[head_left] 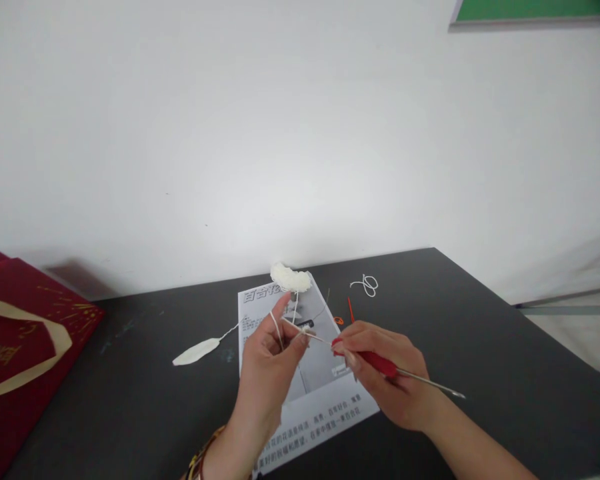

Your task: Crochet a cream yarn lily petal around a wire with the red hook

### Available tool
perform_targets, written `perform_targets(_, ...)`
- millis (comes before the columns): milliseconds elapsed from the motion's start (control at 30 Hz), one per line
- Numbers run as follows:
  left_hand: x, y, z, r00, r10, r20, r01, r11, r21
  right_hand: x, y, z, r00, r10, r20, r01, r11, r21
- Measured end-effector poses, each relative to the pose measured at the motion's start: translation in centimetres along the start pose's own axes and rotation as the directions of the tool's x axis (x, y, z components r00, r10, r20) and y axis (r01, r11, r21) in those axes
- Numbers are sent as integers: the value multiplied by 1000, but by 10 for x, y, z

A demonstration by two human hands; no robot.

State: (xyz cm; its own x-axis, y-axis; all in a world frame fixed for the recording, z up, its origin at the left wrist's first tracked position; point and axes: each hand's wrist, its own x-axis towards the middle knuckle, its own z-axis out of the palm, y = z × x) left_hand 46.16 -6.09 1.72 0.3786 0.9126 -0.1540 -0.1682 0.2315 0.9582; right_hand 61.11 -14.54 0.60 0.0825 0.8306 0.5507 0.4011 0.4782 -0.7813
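White wall (300, 133) fills the upper half of the frame behind a black table (480, 353), with the edge of a green board (535, 9) at the upper right. At the frame's lower center, my left hand (267, 367) pinches a small piece of white yarn work (306, 328) between thumb and fingers, a strand looped around my raised index finger. My right hand (393, 377), just to the right, grips a crochet hook (377, 363) by its red handle, one metal end pointing at the yarn work and the other jutting out toward the lower right. Whether the hook's tip has passed through a stitch is too small for me to tell.

Beneath my hands lies a printed sheet (325, 398), its picture and Chinese characters partly covered. A bundle of white yarn (290, 277) rests over the sheet's top edge, near the center, with a strand running down toward my left hand. To the left of the sheet lies a finished-looking white leaf-shaped piece (196, 352) with a twisted tail. Right of center are a slim orange stick (351, 310), a small orange loop (339, 321) and a curl of white cord (369, 285). A red bag (10, 427) with a pale gold ribbon handle (63, 340) occupies the lower left; a bracelet (200, 460) circles my left wrist.
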Motion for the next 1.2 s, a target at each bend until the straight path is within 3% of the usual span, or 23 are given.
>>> perform_targets(200,-5,-5,3,999,-48,-14,43,971,-235,-2,7,1,992,99,-83,-104,993,-57)
perform_targets(367,-3,1,0,987,-157,46,163,927,-339,4,13,-2,992,-97,-76,97,995,-8)
perform_targets(467,1,4,-1,975,-212,72,223,907,-358,6,16,-3,968,-245,-47,241,967,-79)
perform_targets(533,3,4,-1,969,-233,75,244,897,-369,5,18,-3,926,-377,-17,369,915,-161)
perform_targets(633,2,3,0,976,-210,61,218,903,-369,2,19,-2,832,-547,97,544,767,-341)
perform_targets(700,0,1,0,994,-107,5,103,944,-314,-1,18,0,793,-582,181,589,654,-475)
perform_targets(767,0,-2,-2,997,49,-62,-59,983,-172,-4,16,2,782,-584,216,591,586,-554)
perform_targets(867,4,-8,-7,962,259,-82,-247,960,131,-7,13,5,823,-542,170,547,677,-492)
perform_targets(967,10,-9,-13,940,340,-14,-316,889,331,-6,12,7,880,-471,67,461,811,-360)
perform_targets(1200,10,0,-16,938,338,76,-338,844,415,-3,0,3,926,-378,-21,362,900,-242)
